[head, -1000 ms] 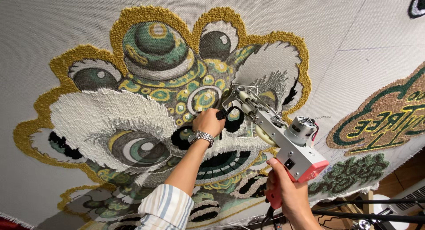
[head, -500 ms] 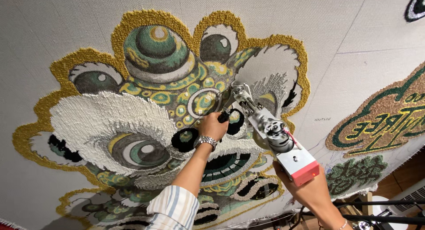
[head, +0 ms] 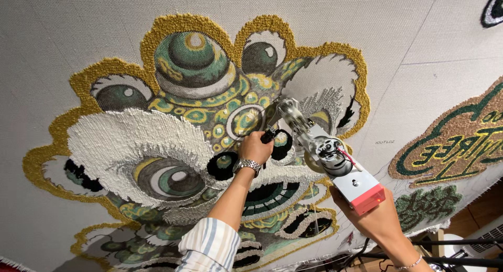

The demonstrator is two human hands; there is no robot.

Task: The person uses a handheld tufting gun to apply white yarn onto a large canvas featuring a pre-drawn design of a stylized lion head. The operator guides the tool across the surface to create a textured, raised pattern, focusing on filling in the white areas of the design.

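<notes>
Tufting gun [head: 319, 151] sits pressed nose-first against the stretched backing cloth [head: 63, 36], near the centre of a large tufted lion-head design [head: 204, 125]. Right hand [head: 374, 219] supports the rear of the tool from below, fingers wrapped around its base under the red-capped end. Left hand [head: 255, 146] closes tightly around the black front grip just beside the needle end; a metal wristwatch [head: 246, 165] and a striped sleeve [head: 207, 248] show on that arm.

Hazards, judged from the present position:
- The needle end works in a narrow gap between finished sections. A sideways slip would likely drive yarn into the black round patches [head: 222, 165] or the white pile [head: 131, 141] next to it.
- The left fingers lie close to the moving front mechanism; loss of grip could bring them into it.
- Uneven pressure on the cloth may cause skipped or loose loops.
- The thin red wire near the exposed motor could snag.

Appearance of the tool: a long silver metal frame, open gears and a round motor housing mid-body, and a white box with a red end at the rear. It lies tilted, rear end down towards the lower right.
</notes>
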